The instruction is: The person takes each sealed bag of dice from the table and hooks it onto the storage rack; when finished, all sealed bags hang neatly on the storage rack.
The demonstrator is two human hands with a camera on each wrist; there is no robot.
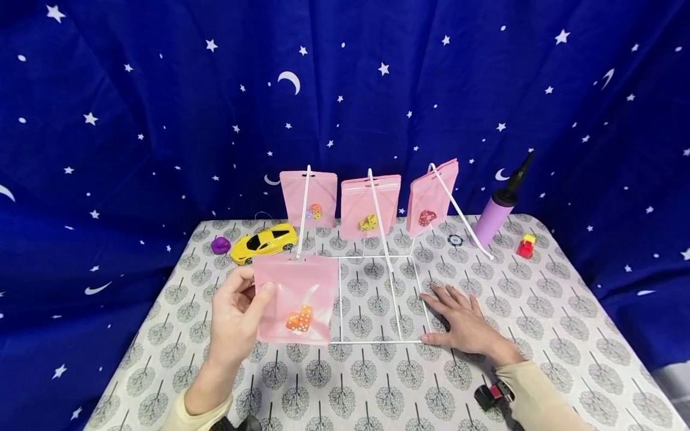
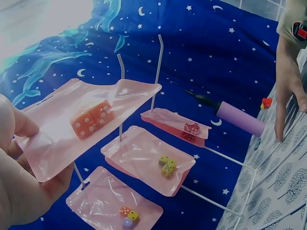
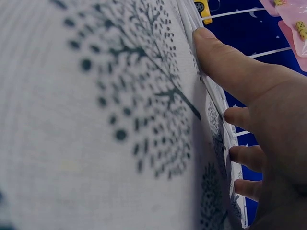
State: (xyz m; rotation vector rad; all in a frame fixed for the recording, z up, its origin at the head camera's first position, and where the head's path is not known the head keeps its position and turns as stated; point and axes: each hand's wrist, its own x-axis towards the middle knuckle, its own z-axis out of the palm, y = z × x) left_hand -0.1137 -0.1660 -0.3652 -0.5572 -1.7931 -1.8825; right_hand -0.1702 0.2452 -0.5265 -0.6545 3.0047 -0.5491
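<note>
My left hand (image 1: 237, 314) pinches the left edge of a pink zip pouch (image 1: 312, 281) between thumb and fingers. Orange dice (image 1: 299, 320) show through its front. The pouch's top, with the hang hole, is at the front end of the left hook (image 1: 304, 209) of a white wire display rack (image 1: 377, 342); whether the tip is through the hole I cannot tell. My right hand (image 1: 458, 317) lies on the table with spread fingers, touching the rack base's right side. Pink pouches hang farther back: a left one (image 1: 293, 197), a middle one (image 1: 356, 209) and a right one (image 1: 423, 197).
Behind the rack's left side are a yellow toy car (image 1: 264, 242) and a purple object (image 1: 220, 245). On the right stand a purple hand pump (image 1: 493, 221), a round chip (image 1: 455, 240) and a small red-and-yellow toy (image 1: 526, 246). The hooks project forward over the tree-patterned cloth (image 1: 361, 374).
</note>
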